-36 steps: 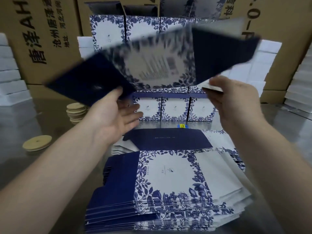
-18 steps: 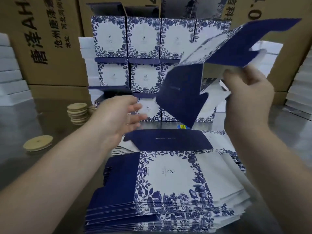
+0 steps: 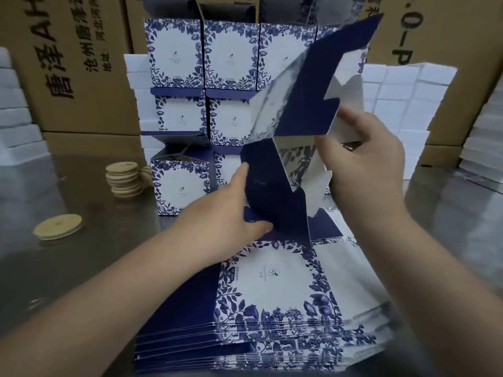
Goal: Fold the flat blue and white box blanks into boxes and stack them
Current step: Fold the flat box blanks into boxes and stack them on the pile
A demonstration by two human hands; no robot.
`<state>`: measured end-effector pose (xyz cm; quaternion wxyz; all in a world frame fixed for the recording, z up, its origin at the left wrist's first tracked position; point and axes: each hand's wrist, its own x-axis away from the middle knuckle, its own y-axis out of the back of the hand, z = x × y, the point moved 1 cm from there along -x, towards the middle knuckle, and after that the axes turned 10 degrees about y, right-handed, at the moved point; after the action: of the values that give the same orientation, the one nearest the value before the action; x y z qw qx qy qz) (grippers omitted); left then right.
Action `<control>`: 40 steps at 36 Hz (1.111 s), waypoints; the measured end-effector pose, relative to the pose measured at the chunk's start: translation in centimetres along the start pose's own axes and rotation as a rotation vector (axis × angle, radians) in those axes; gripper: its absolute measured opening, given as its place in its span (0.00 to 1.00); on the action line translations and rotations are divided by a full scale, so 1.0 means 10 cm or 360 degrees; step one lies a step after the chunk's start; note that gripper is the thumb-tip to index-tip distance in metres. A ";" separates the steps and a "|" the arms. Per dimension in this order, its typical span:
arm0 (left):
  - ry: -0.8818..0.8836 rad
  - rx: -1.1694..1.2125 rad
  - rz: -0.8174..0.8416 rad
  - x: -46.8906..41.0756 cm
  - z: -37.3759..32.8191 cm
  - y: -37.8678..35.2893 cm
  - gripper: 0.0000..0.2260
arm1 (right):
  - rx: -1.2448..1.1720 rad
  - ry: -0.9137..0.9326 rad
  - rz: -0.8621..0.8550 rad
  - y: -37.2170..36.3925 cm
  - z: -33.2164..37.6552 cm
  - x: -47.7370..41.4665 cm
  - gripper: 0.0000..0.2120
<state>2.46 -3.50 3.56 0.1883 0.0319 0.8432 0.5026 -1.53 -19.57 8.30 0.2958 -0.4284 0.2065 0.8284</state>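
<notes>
A blue and white box blank (image 3: 296,110) stands on end in the air above the table, partly opened into a tube, its flaps spread. My left hand (image 3: 226,210) grips its lower dark blue flap, thumb on the outer face. My right hand (image 3: 362,161) pinches a white inner flap at its right side. Below lies a thick pile of flat blanks (image 3: 272,308) with floral print. Behind stands a stack of folded boxes (image 3: 206,55) in three rows.
Round wooden lids are piled (image 3: 123,179) at the left, and one lies alone (image 3: 57,226) on the shiny metal table (image 3: 81,268). Brown cartons (image 3: 68,63) and white foam blocks (image 3: 402,99) line the back and sides.
The blank has swung from flat and horizontal to upright and opened up. My left hand, free half a second ago, now grips its lower flap. My right hand has dropped lower.
</notes>
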 end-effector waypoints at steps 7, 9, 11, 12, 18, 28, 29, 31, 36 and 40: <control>-0.0106 -0.0128 0.0041 0.04 -0.03 0.01 0.52 | 0.0124 0.0071 -0.0029 0.00 -0.07 -0.03 0.14; -0.0098 -0.0118 -0.0008 0.04 -0.04 0.00 0.53 | 0.0145 0.0111 -0.0018 0.01 -0.08 -0.03 0.14; -0.0104 -0.0015 -0.0126 0.04 -0.04 0.02 0.51 | 0.0169 0.0206 -0.0010 0.01 -0.08 -0.02 0.14; -0.0131 0.0097 -0.0190 0.04 -0.04 0.05 0.49 | 0.0203 0.0278 -0.0013 0.01 -0.08 -0.01 0.15; -0.0302 0.1246 -0.0450 0.08 -0.10 0.42 0.26 | 0.0373 0.0789 0.0047 0.04 -0.06 -0.01 0.14; -0.0263 0.0873 -0.0275 0.03 0.01 0.72 0.14 | 0.0308 0.1004 0.0545 0.12 -0.04 -0.07 0.16; -0.0255 0.0819 -0.0162 0.03 0.00 0.71 0.15 | 0.0327 0.1048 0.0577 0.12 -0.03 -0.07 0.16; -0.0262 0.0698 0.0037 0.03 0.00 0.69 0.20 | 0.0354 0.1124 0.0635 0.12 -0.01 -0.08 0.17; -0.0411 0.0800 0.0360 0.09 -0.01 0.62 0.16 | 0.0281 0.1044 0.0682 0.09 0.02 -0.04 0.15; -0.0693 0.1127 0.0073 0.14 -0.05 0.53 0.08 | 0.0299 0.1002 0.0604 0.10 0.03 -0.05 0.15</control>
<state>0.30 -0.97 7.98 0.3284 0.2190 0.9034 0.1673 -2.13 -20.30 8.94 0.0973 -0.5870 0.4381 0.6738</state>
